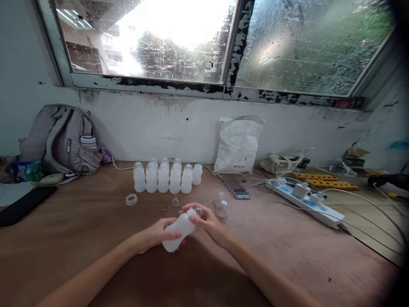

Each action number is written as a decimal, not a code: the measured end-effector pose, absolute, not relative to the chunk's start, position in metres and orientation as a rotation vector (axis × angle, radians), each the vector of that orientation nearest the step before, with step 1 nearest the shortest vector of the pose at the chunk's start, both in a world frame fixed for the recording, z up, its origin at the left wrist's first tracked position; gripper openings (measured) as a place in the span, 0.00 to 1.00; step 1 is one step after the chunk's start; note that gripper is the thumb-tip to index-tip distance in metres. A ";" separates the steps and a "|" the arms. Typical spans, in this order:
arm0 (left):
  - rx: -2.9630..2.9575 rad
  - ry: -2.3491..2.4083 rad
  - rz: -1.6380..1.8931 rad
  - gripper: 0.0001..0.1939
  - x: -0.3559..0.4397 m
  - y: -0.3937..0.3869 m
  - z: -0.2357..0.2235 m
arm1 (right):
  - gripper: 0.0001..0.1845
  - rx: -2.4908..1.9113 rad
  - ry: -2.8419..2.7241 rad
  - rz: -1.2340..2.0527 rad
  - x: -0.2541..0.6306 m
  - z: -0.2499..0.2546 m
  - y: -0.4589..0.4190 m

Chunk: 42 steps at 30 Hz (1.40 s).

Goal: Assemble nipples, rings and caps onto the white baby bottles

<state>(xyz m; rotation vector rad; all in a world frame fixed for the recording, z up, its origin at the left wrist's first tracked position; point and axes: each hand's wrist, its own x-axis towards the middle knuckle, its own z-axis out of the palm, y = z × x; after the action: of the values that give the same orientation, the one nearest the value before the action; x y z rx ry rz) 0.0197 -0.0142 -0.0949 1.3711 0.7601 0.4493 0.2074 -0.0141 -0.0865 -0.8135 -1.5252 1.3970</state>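
A white translucent baby bottle [176, 233] is tilted up to the right between my hands, above the front of the table. My left hand [161, 232] wraps round its body, thumb across the front. At its upper end, my right hand [204, 219] closes its fingers on the collar, with a clear teat [198, 211] poking out there. Just beyond lies a loose clear teat [175, 201], and a white ring [131, 199] rests farther left. Clear domed caps [221, 209] lie right of my right hand.
Several capped bottles [163, 177] stand in rows near the wall, with an uncapped bottle [197, 174] at their right end. A phone [237, 186], white mailing bag [238, 145] and power strip [306, 202] with trailing cables are to the right. A backpack [60, 138] and black case [27, 207] sit left.
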 end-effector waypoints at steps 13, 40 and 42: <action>1.174 0.652 0.564 0.12 0.049 -0.040 -0.075 | 0.13 -0.653 -1.297 1.586 0.189 -0.054 -0.015; 2.647 1.698 0.847 0.26 0.025 0.007 -0.102 | 0.12 -1.429 -1.719 0.363 0.277 -0.064 0.032; 2.668 1.642 0.845 0.26 0.017 0.006 -0.110 | 0.09 -1.595 -1.866 0.220 0.297 -0.073 0.032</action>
<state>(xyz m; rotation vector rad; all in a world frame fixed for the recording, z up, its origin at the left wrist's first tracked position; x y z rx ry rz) 0.0175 0.0061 -0.1101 2.6683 1.6420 0.8455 0.2971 0.0324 -0.0735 -1.5948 -1.8657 0.2200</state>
